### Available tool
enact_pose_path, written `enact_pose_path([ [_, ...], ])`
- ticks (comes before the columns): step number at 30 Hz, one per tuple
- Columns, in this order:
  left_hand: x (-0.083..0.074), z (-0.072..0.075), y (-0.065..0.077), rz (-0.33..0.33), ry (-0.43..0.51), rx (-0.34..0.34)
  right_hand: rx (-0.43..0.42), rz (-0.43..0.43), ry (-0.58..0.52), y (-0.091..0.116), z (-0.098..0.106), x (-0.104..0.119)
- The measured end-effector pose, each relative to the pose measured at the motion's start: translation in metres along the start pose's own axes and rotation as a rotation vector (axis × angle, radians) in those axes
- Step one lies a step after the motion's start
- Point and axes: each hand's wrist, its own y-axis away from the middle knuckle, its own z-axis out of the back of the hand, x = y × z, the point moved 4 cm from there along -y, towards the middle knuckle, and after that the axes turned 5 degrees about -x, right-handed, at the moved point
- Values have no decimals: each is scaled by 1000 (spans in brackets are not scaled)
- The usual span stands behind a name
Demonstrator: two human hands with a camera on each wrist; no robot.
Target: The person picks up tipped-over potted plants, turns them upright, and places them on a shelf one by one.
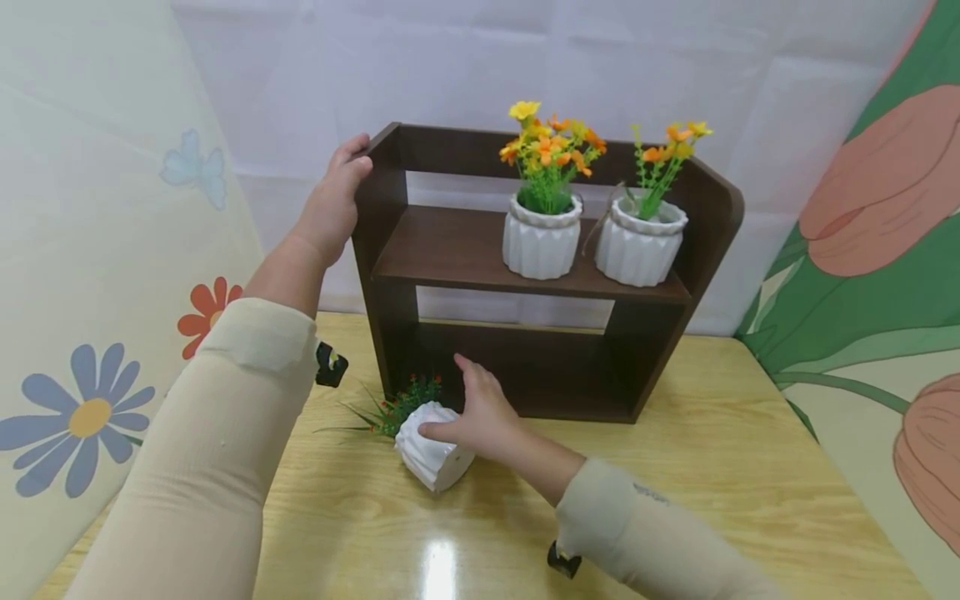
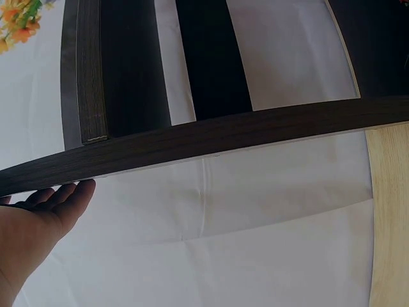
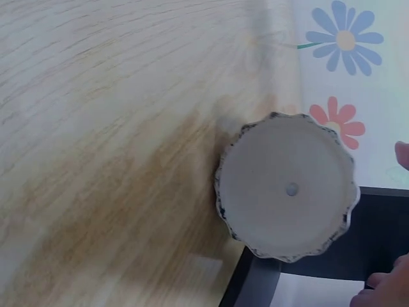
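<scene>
My left hand touches the outer left side of a dark brown two-tier wooden shelf; in the left wrist view its fingertips rest against the panel's edge. My right hand, thumb and fingers spread apart, is at a white ribbed flowerpot lying tipped on its side before the shelf's lower left. Green leaves with small red flowers stick out of it toward the left. The right wrist view shows the pot's round scalloped base with a small central hole. Whether the fingers touch the pot I cannot tell.
Two white pots, one in the middle and one at the right, stand upright on the upper tier with yellow and orange flowers. The shelf stands on a light wooden table. Behind hangs a white cloth; flower-printed panels flank it.
</scene>
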Motion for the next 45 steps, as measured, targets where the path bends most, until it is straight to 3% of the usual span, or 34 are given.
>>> enact_pose_path([
  [10, 0, 0, -1, -15, -13, 4, 83, -36, 41, -1, -18, 0],
  [28, 0, 1, 0, -25, -15, -3, 150, -53, 149, -6, -36, -5],
  [45, -3, 1, 2, -23, -23, -12, 159, -60, 308, -5, -50, -2],
])
